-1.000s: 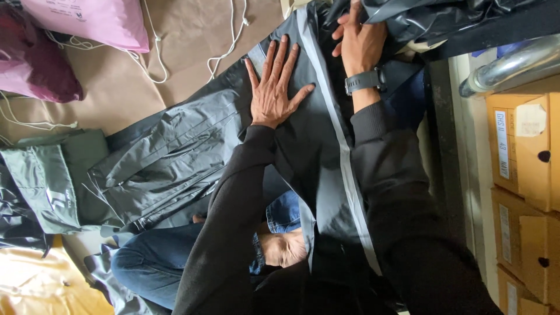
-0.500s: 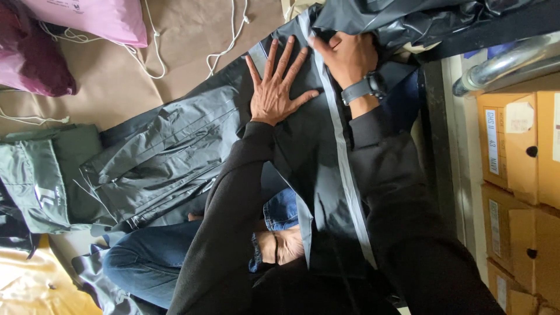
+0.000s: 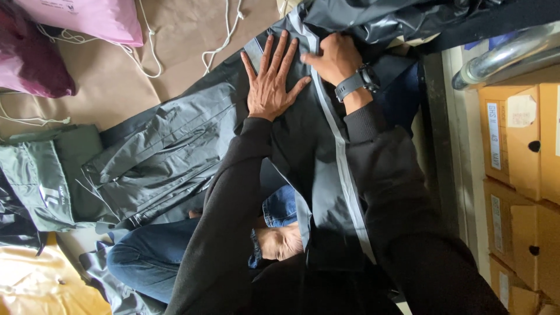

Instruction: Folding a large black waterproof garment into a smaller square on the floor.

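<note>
Since a moment ago the right hand (image 3: 329,58) has slid down beside the flat, open left hand (image 3: 271,87), fingers curled pinching the dark grey plastic mailer bag (image 3: 303,146) on the lap, smoothing before sealing its pale strip.

Two hands (image 3: 271,87) on one dark garment (image 3: 303,146), three cardboard boxes (image 3: 513,140) (partly cropped), one pink bag (image 3: 87,17).

Soft, even daylight; faint shadows; sharp focus; slight sheen on dark fabric (image 3: 326,175).
</note>
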